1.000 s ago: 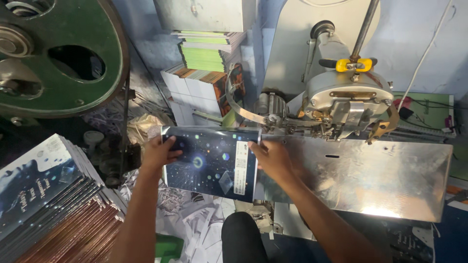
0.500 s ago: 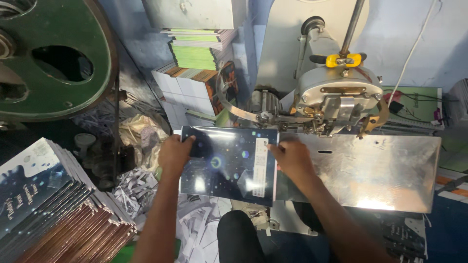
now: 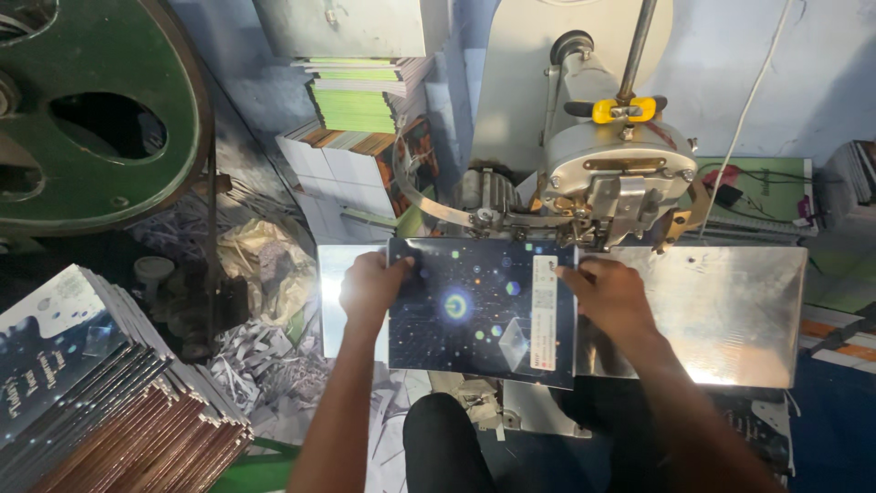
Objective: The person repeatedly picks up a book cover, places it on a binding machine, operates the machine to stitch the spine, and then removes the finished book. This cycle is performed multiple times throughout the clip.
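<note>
Here, centre of frame:
Notebook: dark star-patterned notebook (image 3: pixel 479 310) lies flat on the metal machine table (image 3: pixel 730 310), its top edge under the stitching head (image 3: pixel 620 187).
Left hand: left hand (image 3: pixel 370 288) grips the notebook's left edge, fingers (image 3: pixel 401 267) curled narrow over the upper left corner.
Right hand: right hand (image 3: pixel 611 297) presses on the right edge, fingers (image 3: pixel 570 276) fairly closed, tips beside the white label strip (image 3: pixel 544 310).
Lower left: stack of matching notebooks (image 3: pixel 100 393).
Upper left: green flywheel (image 3: pixel 91 119).
Top centre: green-edged book pile (image 3: pixel 360 100).
</note>
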